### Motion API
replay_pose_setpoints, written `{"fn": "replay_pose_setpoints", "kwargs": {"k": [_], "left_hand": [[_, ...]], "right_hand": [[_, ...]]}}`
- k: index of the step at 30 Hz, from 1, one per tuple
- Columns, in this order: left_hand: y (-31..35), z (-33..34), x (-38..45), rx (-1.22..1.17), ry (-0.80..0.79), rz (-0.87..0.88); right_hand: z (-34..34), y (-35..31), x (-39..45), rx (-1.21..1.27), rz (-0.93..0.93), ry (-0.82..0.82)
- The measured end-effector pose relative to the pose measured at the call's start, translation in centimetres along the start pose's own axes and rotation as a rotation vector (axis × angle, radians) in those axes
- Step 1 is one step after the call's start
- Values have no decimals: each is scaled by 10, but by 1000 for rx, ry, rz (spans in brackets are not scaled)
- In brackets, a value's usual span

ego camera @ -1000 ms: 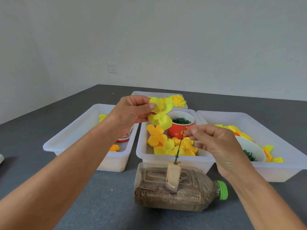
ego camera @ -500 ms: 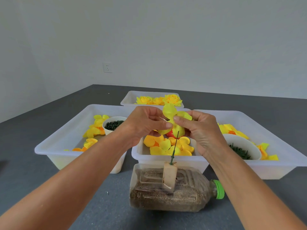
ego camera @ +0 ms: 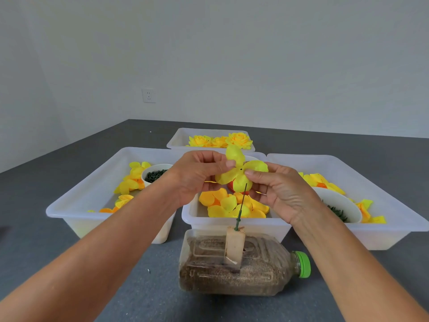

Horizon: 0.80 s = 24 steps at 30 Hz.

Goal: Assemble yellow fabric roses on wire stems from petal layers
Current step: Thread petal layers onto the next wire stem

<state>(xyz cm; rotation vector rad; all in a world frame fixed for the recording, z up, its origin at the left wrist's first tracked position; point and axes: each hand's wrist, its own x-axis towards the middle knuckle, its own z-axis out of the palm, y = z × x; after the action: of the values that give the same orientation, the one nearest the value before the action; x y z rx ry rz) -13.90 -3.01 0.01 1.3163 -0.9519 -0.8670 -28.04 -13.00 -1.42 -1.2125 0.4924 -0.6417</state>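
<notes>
A yellow-green petal layer (ego camera: 239, 171) with a small centre hole is held up flat between both hands. My left hand (ego camera: 197, 175) pinches its left side and my right hand (ego camera: 278, 189) pinches its right side. Just below it a green wire stem (ego camera: 241, 205) stands upright in a wooden block (ego camera: 234, 246) on a sand-filled bottle (ego camera: 232, 270). The stem's tip reaches the layer's lowest petal. Loose yellow petal layers (ego camera: 232, 205) lie in the middle tray (ego camera: 232, 223).
A white tray on the left (ego camera: 92, 205) holds petals and a bowl of green parts (ego camera: 155, 174). Another white tray on the right (ego camera: 383, 205) holds petals and a bowl (ego camera: 341, 205). The far tray (ego camera: 178, 140) holds finished yellow roses (ego camera: 239, 139). Grey table.
My right hand left the stem and joined my left hand on the petal layer. Both hands brought the layer down over the stem's tip and spread it flat.
</notes>
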Motion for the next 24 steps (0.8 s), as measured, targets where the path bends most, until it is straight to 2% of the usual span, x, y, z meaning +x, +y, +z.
{"fn": "replay_pose_setpoints", "kwargs": {"k": [5,11,15,18,21,24], "left_hand": [[-2,1,1,-151,-19,-50],[-3,-2,2,-93,-27,29],[-4,1,0,184,42,230],[-9,4,-1,525,191,496],[-14,3,-1,796,317,796],[-18,1,1,838,363,926]], "right_hand": [[-2,1,-1,87,28,-29],[-6,3,-4,28,-52,-53],[-7,8,-4,-155,-308,23],[-4,11,-5,-248,-459,70],[-5,12,-4,-227,-440,118],[-6,10,-1,-20,-286,103]]}}
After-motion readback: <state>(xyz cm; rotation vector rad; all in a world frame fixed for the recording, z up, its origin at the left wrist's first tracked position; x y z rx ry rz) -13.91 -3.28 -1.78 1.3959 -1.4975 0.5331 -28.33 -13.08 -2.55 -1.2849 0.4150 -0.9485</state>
